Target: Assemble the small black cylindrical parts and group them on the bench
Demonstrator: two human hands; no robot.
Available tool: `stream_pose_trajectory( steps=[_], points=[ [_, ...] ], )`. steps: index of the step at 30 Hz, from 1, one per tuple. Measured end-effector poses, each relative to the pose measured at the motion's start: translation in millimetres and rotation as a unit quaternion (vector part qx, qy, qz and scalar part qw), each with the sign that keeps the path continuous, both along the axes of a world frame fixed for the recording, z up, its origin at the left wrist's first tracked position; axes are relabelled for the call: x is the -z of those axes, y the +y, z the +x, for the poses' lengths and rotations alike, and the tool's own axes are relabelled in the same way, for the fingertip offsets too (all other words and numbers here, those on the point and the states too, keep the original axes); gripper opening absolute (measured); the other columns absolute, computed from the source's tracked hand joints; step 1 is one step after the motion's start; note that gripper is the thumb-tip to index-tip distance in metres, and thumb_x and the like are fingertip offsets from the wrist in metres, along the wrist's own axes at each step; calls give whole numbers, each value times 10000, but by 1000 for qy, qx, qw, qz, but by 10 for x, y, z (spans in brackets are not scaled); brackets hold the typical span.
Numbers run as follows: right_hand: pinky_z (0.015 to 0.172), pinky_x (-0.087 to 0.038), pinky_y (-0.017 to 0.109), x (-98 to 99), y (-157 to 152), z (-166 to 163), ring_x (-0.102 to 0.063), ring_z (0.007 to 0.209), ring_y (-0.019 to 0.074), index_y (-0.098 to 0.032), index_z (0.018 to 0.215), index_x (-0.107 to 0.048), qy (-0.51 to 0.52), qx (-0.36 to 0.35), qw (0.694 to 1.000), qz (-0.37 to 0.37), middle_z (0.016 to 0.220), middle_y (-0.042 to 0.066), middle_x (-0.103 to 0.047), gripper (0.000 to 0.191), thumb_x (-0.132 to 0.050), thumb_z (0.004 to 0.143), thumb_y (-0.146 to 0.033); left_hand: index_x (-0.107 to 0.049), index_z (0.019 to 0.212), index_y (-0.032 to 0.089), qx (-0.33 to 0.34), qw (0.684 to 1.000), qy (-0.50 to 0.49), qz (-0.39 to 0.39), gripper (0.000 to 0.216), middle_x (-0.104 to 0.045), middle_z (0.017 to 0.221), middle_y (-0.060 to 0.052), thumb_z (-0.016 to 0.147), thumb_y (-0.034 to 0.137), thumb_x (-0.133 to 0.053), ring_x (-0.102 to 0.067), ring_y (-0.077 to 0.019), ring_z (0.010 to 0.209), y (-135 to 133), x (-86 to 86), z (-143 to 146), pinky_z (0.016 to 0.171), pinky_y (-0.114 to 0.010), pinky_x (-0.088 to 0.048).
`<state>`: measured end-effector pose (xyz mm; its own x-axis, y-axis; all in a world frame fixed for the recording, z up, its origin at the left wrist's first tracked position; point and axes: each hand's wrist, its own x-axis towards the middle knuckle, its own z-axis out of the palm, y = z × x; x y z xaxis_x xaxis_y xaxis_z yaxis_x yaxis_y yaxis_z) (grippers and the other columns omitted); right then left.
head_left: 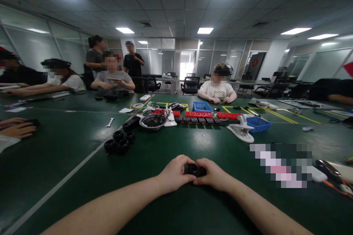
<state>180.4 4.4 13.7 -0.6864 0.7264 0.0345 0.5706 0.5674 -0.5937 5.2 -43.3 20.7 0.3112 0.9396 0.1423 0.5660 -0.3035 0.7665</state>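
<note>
Both my hands meet low in the middle of the head view, just over the green table. Between them sits a small, round black wheel-like part with a hollow in its face. My left hand grips its left side, thumb below and fingers curled over the top. From the right, my right hand pinches the other side. Fingers hide much of the part, so its exact kind does not show. A cluster of several similar black round parts stands to the left, farther from me.
Ahead lie a round metal-rimmed dish, red power strips, a white clamp-like base and blue bins. A wrench rests at left. Tools and cables lie at right. Several people sit or stand around the table.
</note>
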Motion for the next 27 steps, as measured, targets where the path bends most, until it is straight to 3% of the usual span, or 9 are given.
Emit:
stream_pose_trajectory(
  steps=[4, 8, 12, 15, 17, 21, 27],
  points=[
    [539, -299, 242, 15, -133, -126, -486, 625, 152, -161, 676, -520, -87, 88, 985, 119, 685, 13, -552, 267, -664, 617, -379, -557, 871, 177, -61, 998, 14, 15, 290, -498, 812, 12, 617, 230, -687, -453, -139, 666, -10, 50, 50, 584, -229, -352],
    [644, -326, 300, 21, -172, -153, -505, 727, 204, -160, 745, -541, -112, 84, 974, 181, 745, 45, -572, 309, -616, 657, -446, -554, 891, 178, -65, 998, 16, 14, 300, -499, 820, 7, 624, 232, -679, -465, -149, 686, 4, 50, 47, 596, -237, -358],
    [679, -352, 291, 12, -65, -49, -490, 804, 205, -169, 898, -553, -39, -1, 993, 115, 859, 42, -552, 386, -662, 630, -425, -560, 944, 193, 2, 1000, 2, -1, 299, -502, 815, 17, 664, 243, -651, -449, -119, 620, 30, 0, -20, 578, -224, -364],
    [674, -362, 263, -13, 37, 32, -492, 773, 172, -163, 827, -578, 6, -74, 996, 42, 802, 14, -545, 218, -650, 672, -297, -559, 985, 197, 30, 999, -1, -16, 328, -491, 784, 28, 672, 243, -645, -421, -95, 556, 46, -25, -62, 539, -210, -354],
    [665, -360, 251, -20, 76, 55, -493, 749, 158, -152, 762, -580, 23, -85, 996, 11, 760, 0, -541, 144, -646, 674, -245, -566, 983, 193, 29, 999, -1, -14, 330, -489, 775, 28, 666, 240, -649, -418, -95, 553, 47, -30, -69, 537, -209, -349],
    [574, -337, 218, 13, 48, 20, -482, 673, 139, -153, 691, -546, 9, -23, 1000, -5, 682, -20, -517, 184, -683, 626, -257, -585, 929, 191, 9, 1000, 1, 3, 316, -503, 783, 20, 638, 267, -679, -455, -126, 631, 25, -13, -38, 582, -223, -354],
    [557, -301, 253, 15, -134, -141, -490, 625, 166, -165, 703, -533, -102, 87, 980, 149, 669, 25, -551, 248, -631, 653, -388, -556, 883, 182, -61, 998, 4, 28, 308, -510, 810, 11, 615, 251, -691, -469, -150, 680, 12, 65, 22, 595, -236, -358]
  ],
)
